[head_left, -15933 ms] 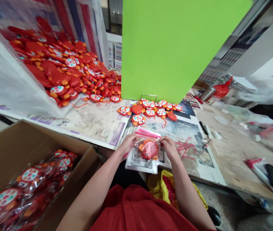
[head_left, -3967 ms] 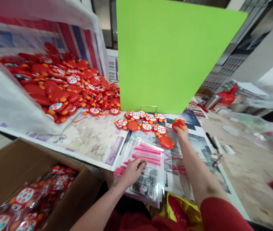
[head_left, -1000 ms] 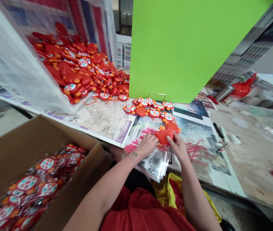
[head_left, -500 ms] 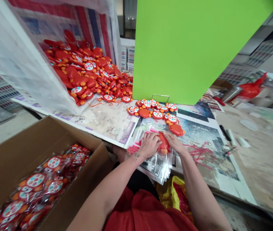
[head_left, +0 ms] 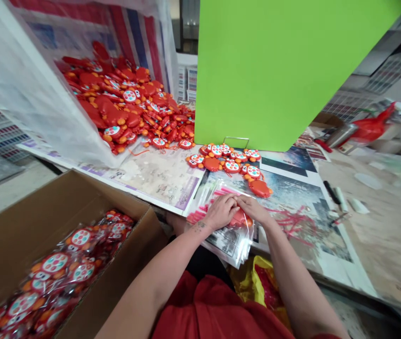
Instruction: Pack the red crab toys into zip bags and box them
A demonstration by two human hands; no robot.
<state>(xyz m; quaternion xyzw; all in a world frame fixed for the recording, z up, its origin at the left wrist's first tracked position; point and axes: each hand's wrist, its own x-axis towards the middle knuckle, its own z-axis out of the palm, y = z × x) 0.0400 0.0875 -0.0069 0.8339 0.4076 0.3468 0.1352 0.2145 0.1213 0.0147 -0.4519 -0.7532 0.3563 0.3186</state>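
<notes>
My left hand and my right hand meet over a stack of clear plastic bags at the table's front edge. Between and below them lies a red and orange toy, seemingly inside the top bag, whose film shows over it. Both hands are closed, fingertips together at the bag's upper part; what exactly each one pinches is partly hidden. Pink strips show along the stack's left side. Just beyond, several red animal-shaped toys with dotted white faces lie in a loose group.
A large heap of the same toys fills a white-lined sack at back left. A green panel stands behind. Bagged toys lie in a cardboard box at left. Pink strips and a black marker lie at right.
The red toy has turned and sits lower under the film. My right hand has shifted left, over the toy, so its fingertips now meet those of my left hand.
</notes>
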